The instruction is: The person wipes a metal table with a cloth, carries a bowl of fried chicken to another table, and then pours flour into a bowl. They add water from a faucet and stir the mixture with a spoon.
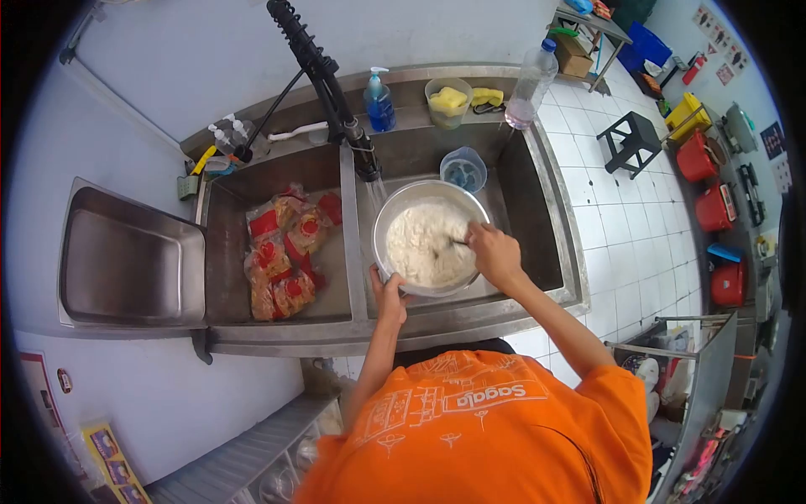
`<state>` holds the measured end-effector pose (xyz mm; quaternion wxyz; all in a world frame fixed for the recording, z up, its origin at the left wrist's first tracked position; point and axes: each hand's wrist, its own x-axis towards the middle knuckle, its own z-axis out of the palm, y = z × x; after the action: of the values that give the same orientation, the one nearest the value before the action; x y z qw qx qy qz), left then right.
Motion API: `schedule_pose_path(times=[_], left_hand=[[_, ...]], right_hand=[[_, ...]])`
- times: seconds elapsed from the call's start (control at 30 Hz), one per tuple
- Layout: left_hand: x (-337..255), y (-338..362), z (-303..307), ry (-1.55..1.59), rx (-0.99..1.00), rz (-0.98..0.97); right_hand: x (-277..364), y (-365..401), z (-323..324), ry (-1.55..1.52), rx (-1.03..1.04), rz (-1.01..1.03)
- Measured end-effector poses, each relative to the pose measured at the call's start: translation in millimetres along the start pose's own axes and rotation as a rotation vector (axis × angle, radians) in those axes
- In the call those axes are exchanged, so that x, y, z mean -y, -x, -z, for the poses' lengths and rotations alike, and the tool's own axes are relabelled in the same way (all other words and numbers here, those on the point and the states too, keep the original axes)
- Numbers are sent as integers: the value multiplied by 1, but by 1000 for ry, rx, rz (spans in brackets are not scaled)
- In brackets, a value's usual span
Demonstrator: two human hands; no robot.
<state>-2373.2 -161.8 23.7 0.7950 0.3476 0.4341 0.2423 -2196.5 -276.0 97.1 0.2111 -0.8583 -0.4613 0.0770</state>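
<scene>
A round metal bowl (379,220) with a lumpy off-white mixture (420,239) in it is over the right sink basin. My left hand (390,298) grips the bowl's lower left rim. Closed round the handle of a utensil, my right hand (494,252) is at the bowl's right side; the utensil's far end is in the mixture. Just above the bowl's left edge, a black spring faucet (365,164) lets water run down. Behind the bowl, a clear plastic jug (463,170) stands in the same basin.
Red-labelled plastic packages (290,244) lie in the left basin. Along the back ledge are a blue soap bottle (379,105), a tub with yellow sponges (449,101) and a large clear bottle (531,88). A black stool (631,141) stands on the tiled floor to the right.
</scene>
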Motion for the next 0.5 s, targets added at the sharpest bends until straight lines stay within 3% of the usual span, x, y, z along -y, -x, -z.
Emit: schedule_pose_path(times=[0.03, 0.07, 0.17, 0.23, 0.3, 0.37, 0.43, 0.5], left_hand=[[1, 3, -2, -34, -21, 13], [3, 5, -3, -35, -20, 14], [-2, 4, -9, 45, 24, 17], [-4, 8, -8, 72, 2, 11], [-4, 8, -7, 44, 2, -3], [-6, 9, -10, -34, 17, -4], [-6, 6, -9, -29, 21, -9], [-8, 6, -4, -30, 27, -11]], right_hand=[[8, -2, -5, 16, -126, -43], [12, 3, -8, 16, -126, -44], [21, 17, -12, -38, 59, 100], [-4, 17, -3, 27, 117, 61], [-7, 2, 17, -20, -75, -60], [10, -1, 4, 1, -128, -99], [18, 10, -15, -79, -84, 70], [18, 21, 8, -51, 22, 46]])
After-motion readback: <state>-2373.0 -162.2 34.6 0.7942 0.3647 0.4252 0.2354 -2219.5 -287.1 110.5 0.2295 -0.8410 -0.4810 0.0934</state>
